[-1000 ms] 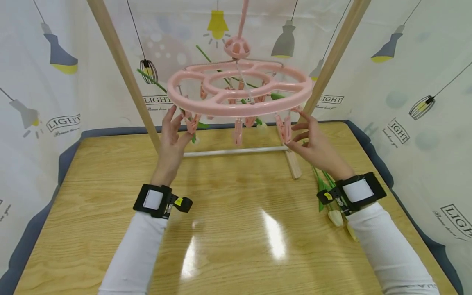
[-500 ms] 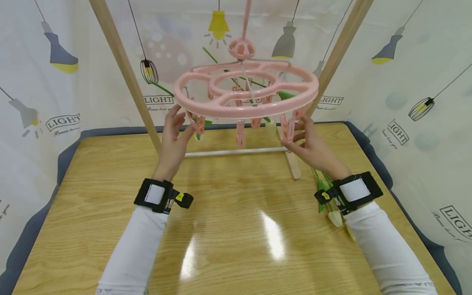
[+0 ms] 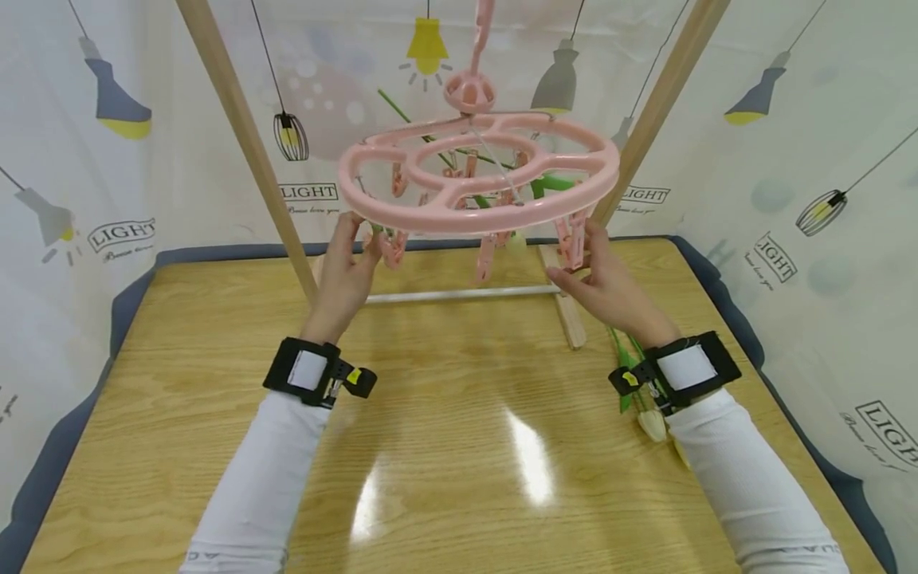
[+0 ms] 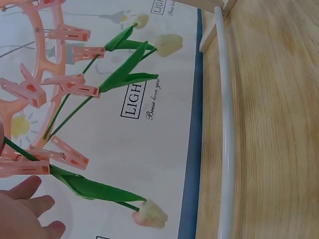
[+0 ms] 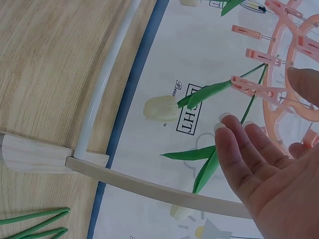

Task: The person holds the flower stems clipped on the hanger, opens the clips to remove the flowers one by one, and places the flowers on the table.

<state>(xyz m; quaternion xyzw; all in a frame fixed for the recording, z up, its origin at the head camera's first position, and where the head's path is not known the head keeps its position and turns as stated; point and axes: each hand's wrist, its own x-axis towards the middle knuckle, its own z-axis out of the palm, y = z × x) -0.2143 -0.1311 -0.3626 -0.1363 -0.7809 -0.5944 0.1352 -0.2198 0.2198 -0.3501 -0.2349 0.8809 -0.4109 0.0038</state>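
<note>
A round pink clip hanger (image 3: 373, 209) hangs above the table, with clothes pegs (image 3: 484, 257) around its rings. My left hand (image 3: 343, 275) is at its left edge, beside a peg (image 4: 25, 166) and a tulip stem. The fingers (image 4: 37, 204) look extended; any contact is unclear. At the right edge my right hand (image 3: 613, 285) stands beside a pair of pegs (image 3: 571, 239), its fingers (image 5: 234, 154) fairly straight and its thumb apart from them. Several white tulips, including one (image 4: 149, 214) near my left hand and another (image 5: 160, 108) near my right, hang head down among the pegs.
Wooden posts (image 3: 240, 119) rise on both sides of the hanger. A white rod (image 3: 459, 295) runs low between the feet, with a wooden foot (image 3: 570, 319) on the right. Loose tulips (image 3: 651, 425) lie on the wooden table (image 3: 445, 446) beneath my right forearm.
The hanger has shifted slightly right and turned, so its pegs and tulips sit differently. A green stem no longer sticks out past its left rim. Both hands stay near its edges.
</note>
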